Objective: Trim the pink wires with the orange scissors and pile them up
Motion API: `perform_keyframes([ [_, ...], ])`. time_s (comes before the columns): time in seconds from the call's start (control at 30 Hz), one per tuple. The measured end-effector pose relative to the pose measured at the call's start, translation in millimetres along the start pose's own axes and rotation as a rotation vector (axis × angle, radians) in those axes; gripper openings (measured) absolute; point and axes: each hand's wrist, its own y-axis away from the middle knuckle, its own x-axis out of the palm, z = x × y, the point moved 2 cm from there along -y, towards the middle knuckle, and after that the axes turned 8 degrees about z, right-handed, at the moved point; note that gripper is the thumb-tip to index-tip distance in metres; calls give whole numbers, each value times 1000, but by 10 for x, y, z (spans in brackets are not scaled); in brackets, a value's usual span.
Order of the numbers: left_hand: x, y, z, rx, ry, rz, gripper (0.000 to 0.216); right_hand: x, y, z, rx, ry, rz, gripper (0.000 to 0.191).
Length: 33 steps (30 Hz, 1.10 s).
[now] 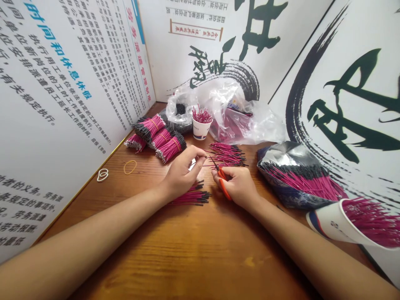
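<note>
My left hand (184,173) is closed in a pinch, thumb against forefinger, on a small dark piece (205,157) too tiny to make out fully. My right hand (239,185) grips a pair of orange-handled scissors (222,177), the dark tips pointing up and left toward my left fingertips. A thin pink wire appears to run between the two hands; which one holds it I cannot tell. Beneath my left hand lies a pile of pink wires with black ends (195,197). Just beyond both hands is another loose pile of pink wires (228,155).
Rubber-banded wire bundles (171,148) are stacked at back left, near loose rubber bands (130,167). Behind stand a paper cup of wires (200,131) and clear plastic bags (246,125). On the right are an opened bag of wires (300,179) and a tilted paper cup (334,221).
</note>
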Motion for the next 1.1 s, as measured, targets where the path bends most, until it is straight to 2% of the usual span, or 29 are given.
perform_keyframes([
  [0.17,6,9,10,-54,48,-5,9,-3,5,-2,-35,30,-15,43],
  [0.33,-4,-1,-10,-20,45,-23,6,3,5,-1,-71,64,-41,42],
  [1.1,-9,-4,-13,34,5,-14,6,14,0,-5,-59,87,-25,41],
])
